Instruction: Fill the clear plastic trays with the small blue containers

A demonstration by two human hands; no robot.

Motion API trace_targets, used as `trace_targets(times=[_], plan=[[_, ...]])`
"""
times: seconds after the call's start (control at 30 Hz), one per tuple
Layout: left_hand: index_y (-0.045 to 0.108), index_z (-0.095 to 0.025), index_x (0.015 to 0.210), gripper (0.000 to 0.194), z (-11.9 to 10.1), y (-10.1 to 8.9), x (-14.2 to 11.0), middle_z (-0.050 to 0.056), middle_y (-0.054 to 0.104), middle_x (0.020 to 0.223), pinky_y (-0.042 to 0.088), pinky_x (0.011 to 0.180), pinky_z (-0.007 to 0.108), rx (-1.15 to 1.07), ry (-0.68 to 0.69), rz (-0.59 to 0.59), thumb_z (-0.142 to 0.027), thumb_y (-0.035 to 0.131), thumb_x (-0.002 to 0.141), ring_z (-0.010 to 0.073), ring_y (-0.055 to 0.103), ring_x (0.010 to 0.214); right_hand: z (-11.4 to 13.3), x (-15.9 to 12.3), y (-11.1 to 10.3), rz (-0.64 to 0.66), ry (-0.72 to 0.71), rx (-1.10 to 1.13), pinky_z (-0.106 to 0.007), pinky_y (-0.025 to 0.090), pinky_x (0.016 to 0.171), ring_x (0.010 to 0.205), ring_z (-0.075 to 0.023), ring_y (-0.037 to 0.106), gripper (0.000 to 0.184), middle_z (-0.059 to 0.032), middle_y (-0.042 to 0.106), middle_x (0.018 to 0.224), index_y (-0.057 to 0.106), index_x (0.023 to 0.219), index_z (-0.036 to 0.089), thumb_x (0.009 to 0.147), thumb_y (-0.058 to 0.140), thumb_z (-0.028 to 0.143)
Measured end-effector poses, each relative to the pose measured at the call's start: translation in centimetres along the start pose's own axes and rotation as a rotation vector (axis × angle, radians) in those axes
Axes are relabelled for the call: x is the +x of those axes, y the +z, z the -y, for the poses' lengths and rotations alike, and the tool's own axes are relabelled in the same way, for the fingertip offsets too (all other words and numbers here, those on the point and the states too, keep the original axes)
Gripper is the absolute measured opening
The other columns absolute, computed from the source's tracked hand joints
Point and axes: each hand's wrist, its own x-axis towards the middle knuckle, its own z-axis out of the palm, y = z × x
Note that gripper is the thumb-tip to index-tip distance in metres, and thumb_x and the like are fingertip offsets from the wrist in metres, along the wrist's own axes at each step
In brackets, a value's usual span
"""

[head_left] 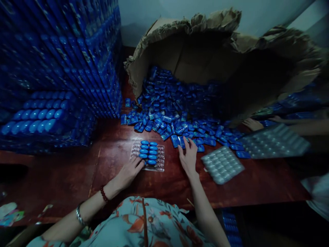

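A clear plastic tray (pixel 160 156) of moulded cups lies in front of me, its two middle columns filled with shiny blue oval pieces (pixel 152 152). My left hand (pixel 131 170) rests at the tray's lower left, fingers bent onto a blue piece that they partly hide. To the right, my right hand (pixel 189 157) is at the near edge of a heap of small blue packets (pixel 167 118). Its thumb and index finger are around the edge of one blue packet (pixel 181 141), and the other fingers are a little spread.
A torn cardboard box (pixel 180 51) lies behind, packets spilling from it. Tall stacks of filled blue trays (pixel 102 68) and a lower stack (pixel 38 120) stand left. Right are an empty clear tray (pixel 223 164) and another person's hand (pixel 253 124) near a larger tray stack (pixel 277 140).
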Motion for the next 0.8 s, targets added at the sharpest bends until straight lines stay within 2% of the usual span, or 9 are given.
trace_targets(times=[0.07,0.13,0.2,0.27,0.4,0.53,0.6,0.7,0.8], plan=[[0.055,-0.013,0.100,0.017,0.1,0.1,-0.1,0.010,0.057,0.094,0.047,0.068,0.029,0.046,-0.039,-0.102,-0.014,0.041,0.091,0.0179,0.052,0.080,-0.9,0.8,0.5,0.165,-0.041,-0.097,-0.048,0.038,0.095,0.121,-0.0281,0.038,0.048,-0.0139,0.043,0.134,0.043,0.134,0.024,0.090,0.042,0.041],[0.055,-0.014,0.099,0.014,-0.3,0.0,-0.4,0.010,0.057,0.093,0.047,0.066,0.029,0.091,-0.077,-0.224,-0.020,0.047,0.090,0.0176,0.053,0.078,-0.9,0.5,0.7,0.282,-0.092,-0.164,-0.048,0.039,0.095,0.124,-0.0286,0.036,0.048,-0.0122,0.039,0.140,0.041,0.136,0.025,0.090,0.041,0.039],[0.055,-0.015,0.102,0.016,-1.2,-0.1,-0.7,0.010,0.058,0.093,0.048,0.067,0.029,0.073,-0.061,-0.311,-0.021,0.053,0.087,0.0174,0.054,0.080,-0.3,-0.9,0.5,0.322,-0.120,-0.203,-0.047,0.040,0.094,0.122,-0.0283,0.039,0.048,-0.0118,0.038,0.142,0.038,0.138,0.025,0.091,0.040,0.036],[0.054,-0.015,0.107,0.020,-2.5,0.1,-0.8,0.009,0.059,0.094,0.050,0.073,0.028,-0.020,0.010,-0.303,-0.016,0.053,0.086,0.0168,0.056,0.084,0.5,-3.1,-0.2,0.332,-0.131,-0.213,-0.046,0.043,0.090,0.119,-0.0282,0.042,0.049,-0.0136,0.038,0.142,0.036,0.138,0.023,0.091,0.041,0.033],[0.046,-0.016,0.122,0.033,-5.5,1.7,1.3,0.013,0.058,0.112,0.050,0.084,0.031,-0.192,0.059,-0.075,-0.016,0.045,0.089,0.0191,0.057,0.101,1.3,-7.8,-2.6,0.352,-0.102,-0.182,-0.044,0.047,0.085,0.116,-0.0269,0.046,0.049,-0.0170,0.040,0.139,0.033,0.140,0.019,0.090,0.036,0.019],[0.032,-0.012,0.136,0.051,-8.0,3.7,6.4,0.021,0.037,0.140,0.044,0.094,0.042,-0.117,-0.022,0.224,-0.010,0.043,0.086,0.0280,0.045,0.122,1.1,-10.6,-5.0,0.345,-0.038,-0.087,-0.043,0.046,0.089,0.111,-0.0231,0.049,0.055,-0.0130,0.050,0.128,0.036,0.138,0.022,0.085,0.034,0.009],[0.031,-0.008,0.136,0.057,-8.7,4.3,9.1,0.025,0.029,0.143,0.042,0.095,0.045,-0.032,-0.104,0.355,-0.003,0.044,0.081,0.0326,0.040,0.127,1.2,-10.7,-5.7,0.325,0.043,-0.060,-0.042,0.045,0.090,0.111,-0.0225,0.050,0.054,-0.0115,0.052,0.125,0.037,0.137,0.022,0.084,0.034,0.012],[0.039,-0.002,0.129,0.053,-9.1,4.8,11.9,0.030,0.031,0.140,0.045,0.091,0.046,0.017,-0.167,0.517,0.001,0.046,0.077,0.0362,0.044,0.122,1.7,-9.9,-5.8,0.308,0.231,-0.078,-0.040,0.047,0.083,0.104,-0.0237,0.055,0.046,-0.0124,0.056,0.117,0.038,0.134,0.019,0.089,0.035,0.024],[0.045,0.000,0.122,0.045,-9.3,5.0,12.7,0.030,0.036,0.136,0.048,0.084,0.043,0.001,-0.174,0.554,0.003,0.040,0.078,0.0340,0.050,0.116,2.2,-9.2,-5.1,0.332,0.300,-0.138,-0.040,0.047,0.077,0.097,-0.0271,0.057,0.045,-0.0155,0.059,0.108,0.045,0.124,0.012,0.088,0.039,0.040]])
